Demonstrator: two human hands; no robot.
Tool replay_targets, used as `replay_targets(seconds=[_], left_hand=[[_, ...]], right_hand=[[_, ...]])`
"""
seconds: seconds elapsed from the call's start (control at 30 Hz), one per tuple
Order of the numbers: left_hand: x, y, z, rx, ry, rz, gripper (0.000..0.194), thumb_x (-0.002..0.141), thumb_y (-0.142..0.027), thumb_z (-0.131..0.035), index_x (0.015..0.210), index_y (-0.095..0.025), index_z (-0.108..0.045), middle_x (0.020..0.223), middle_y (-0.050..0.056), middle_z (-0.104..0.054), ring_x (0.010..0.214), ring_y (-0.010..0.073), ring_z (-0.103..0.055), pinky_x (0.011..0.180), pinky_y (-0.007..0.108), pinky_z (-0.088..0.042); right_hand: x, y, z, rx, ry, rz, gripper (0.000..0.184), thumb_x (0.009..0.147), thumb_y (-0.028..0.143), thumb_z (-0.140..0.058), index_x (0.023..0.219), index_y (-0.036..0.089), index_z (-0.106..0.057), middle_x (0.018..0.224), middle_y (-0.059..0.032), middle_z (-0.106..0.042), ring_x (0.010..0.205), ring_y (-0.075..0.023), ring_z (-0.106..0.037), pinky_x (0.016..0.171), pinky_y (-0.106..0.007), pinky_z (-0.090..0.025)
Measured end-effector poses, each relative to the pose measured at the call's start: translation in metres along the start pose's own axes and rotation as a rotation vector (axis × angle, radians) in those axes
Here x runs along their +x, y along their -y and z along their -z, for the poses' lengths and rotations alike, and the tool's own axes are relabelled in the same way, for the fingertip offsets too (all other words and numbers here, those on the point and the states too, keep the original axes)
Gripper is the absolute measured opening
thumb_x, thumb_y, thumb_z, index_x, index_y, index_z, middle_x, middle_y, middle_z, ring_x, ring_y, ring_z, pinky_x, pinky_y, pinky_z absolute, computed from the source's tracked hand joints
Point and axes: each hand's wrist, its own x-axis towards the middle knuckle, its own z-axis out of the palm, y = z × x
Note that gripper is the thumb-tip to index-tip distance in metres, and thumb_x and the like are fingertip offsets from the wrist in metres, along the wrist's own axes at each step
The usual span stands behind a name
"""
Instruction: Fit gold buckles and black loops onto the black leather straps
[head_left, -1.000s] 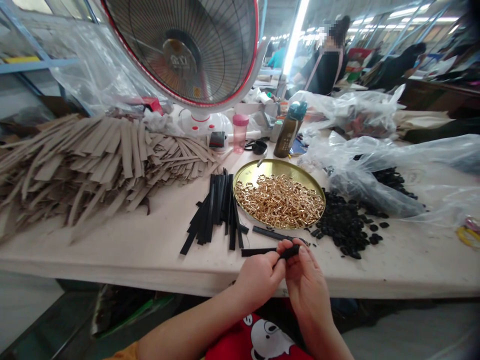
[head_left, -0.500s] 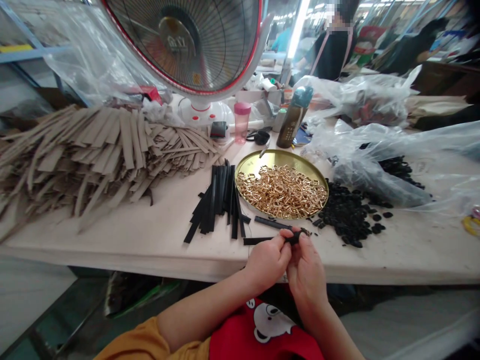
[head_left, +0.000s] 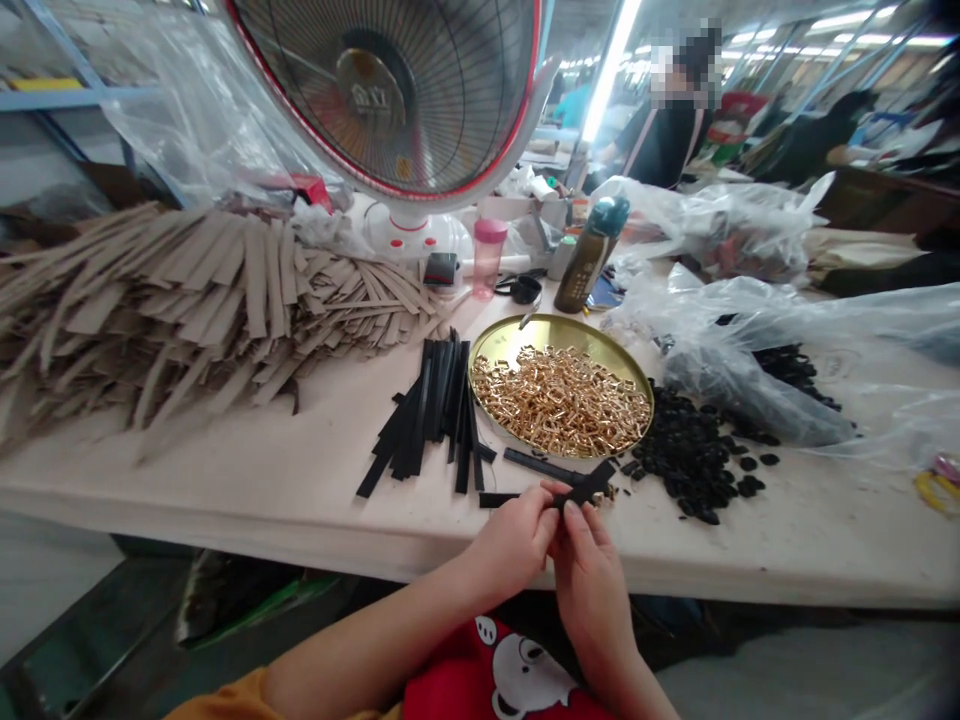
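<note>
Head view: the left hand (head_left: 517, 540) and the right hand (head_left: 589, 570) meet at the near edge of the pale bench (head_left: 300, 490), both pinched shut on one short flat black strap piece (head_left: 585, 488), which juts up to the right from the fingertips. Just behind it lie two loose black strips (head_left: 536, 466) on the bench. Farther back sits a round gold metal tray (head_left: 517, 340) heaped with small gold buckles (head_left: 562, 400). Left of the tray lies a bundle of long black strips (head_left: 431, 415); right of it, a heap of small black pieces (head_left: 694, 455). A big pile of tan strips (head_left: 187, 300) covers the bench's left side.
</note>
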Motion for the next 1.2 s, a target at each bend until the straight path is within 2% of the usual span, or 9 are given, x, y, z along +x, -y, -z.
replay_targets(seconds=[0.1,0.27,0.4,0.53,0.67,0.77,0.9,1.03,1.2], left_hand=[[0.005,0.002,0.009,-0.226,0.052,0.053,0.038,0.09,-0.035,-0.036,0.122,-0.015,-0.04,0.058,-0.005,-0.048,0.045,0.0071,-0.041,0.045,0.018,-0.035],[0.017,0.001,0.028,-0.498,-0.029,0.117,0.033,0.083,-0.041,-0.046,0.101,-0.014,-0.047,0.042,-0.012,-0.034,0.034,0.004,-0.026,0.036,0.016,-0.021],[0.018,0.002,0.032,-0.543,-0.103,0.17,0.011,0.081,-0.027,-0.042,0.083,-0.017,-0.042,0.049,-0.008,-0.047,0.039,0.0048,-0.041,0.042,0.016,-0.034],[0.015,0.004,0.031,-0.513,-0.112,0.195,0.008,0.078,-0.024,-0.042,0.081,-0.017,-0.042,0.051,-0.007,-0.048,0.041,0.005,-0.04,0.042,0.016,-0.034],[0.015,0.003,0.03,-0.413,-0.126,0.162,0.012,0.079,-0.028,-0.044,0.081,-0.016,-0.044,0.052,-0.007,-0.044,0.04,0.0048,-0.037,0.041,0.017,-0.031],[0.016,-0.001,0.032,-0.306,-0.172,0.091,0.02,0.08,-0.034,-0.048,0.089,-0.015,-0.05,0.057,-0.007,-0.043,0.045,0.0057,-0.038,0.044,0.017,-0.031],[0.011,-0.008,0.029,-0.154,-0.252,-0.048,0.024,0.079,-0.036,-0.053,0.09,-0.015,-0.055,0.072,-0.002,-0.053,0.064,0.0097,-0.049,0.059,0.02,-0.039],[-0.001,-0.009,0.022,0.031,-0.255,-0.084,0.021,0.082,-0.035,-0.049,0.084,-0.015,-0.056,0.076,0.0,-0.058,0.071,0.0124,-0.051,0.067,0.022,-0.04],[-0.009,-0.004,0.025,0.094,-0.257,-0.024,0.016,0.078,-0.028,-0.047,0.077,-0.015,-0.055,0.068,-0.002,-0.053,0.065,0.011,-0.047,0.06,0.021,-0.037]], right_hand=[[0.022,0.007,0.011,-0.159,0.035,0.125,0.033,0.084,0.044,-0.046,0.1,0.02,-0.062,0.101,-0.0084,-0.064,0.098,-0.024,-0.057,0.087,-0.039,-0.044],[0.115,0.02,0.028,-0.697,-0.033,0.544,0.034,0.083,0.04,-0.047,0.103,0.016,-0.061,0.099,-0.0108,-0.059,0.079,-0.0219,-0.057,0.076,-0.037,-0.045],[0.18,0.02,0.029,-1.183,0.054,0.544,0.031,0.081,0.035,-0.049,0.1,0.014,-0.062,0.096,-0.0131,-0.058,0.081,-0.0248,-0.056,0.076,-0.039,-0.043],[0.202,0.017,0.028,-1.269,0.12,0.527,0.017,0.077,0.031,-0.054,0.081,0.016,-0.06,0.084,-0.0096,-0.058,0.079,-0.0244,-0.055,0.071,-0.036,-0.042],[0.179,0.027,0.027,-1.009,0.087,0.556,0.018,0.076,0.036,-0.053,0.069,0.019,-0.056,0.073,-0.0049,-0.056,0.067,-0.0199,-0.051,0.064,-0.033,-0.039],[0.137,0.04,0.02,-0.559,0.185,0.322,0.027,0.073,0.046,-0.058,0.072,0.019,-0.055,0.058,0.0011,-0.051,0.054,-0.0146,-0.046,0.054,-0.028,-0.037],[0.076,0.042,0.005,-0.11,0.311,0.054,0.033,0.063,0.046,-0.07,0.077,0.018,-0.058,0.062,0.0016,-0.054,0.054,-0.0116,-0.047,0.054,-0.025,-0.039],[0.044,0.025,0.001,-0.019,0.353,-0.037,0.029,0.067,0.044,-0.068,0.076,0.017,-0.06,0.06,0.002,-0.052,0.053,-0.0103,-0.044,0.052,-0.024,-0.037],[0.03,0.015,0.01,-0.174,0.508,-0.11,0.034,0.072,0.051,-0.061,0.067,0.018,-0.058,0.053,0.0046,-0.045,0.049,-0.009,-0.038,0.049,-0.023,-0.032]])
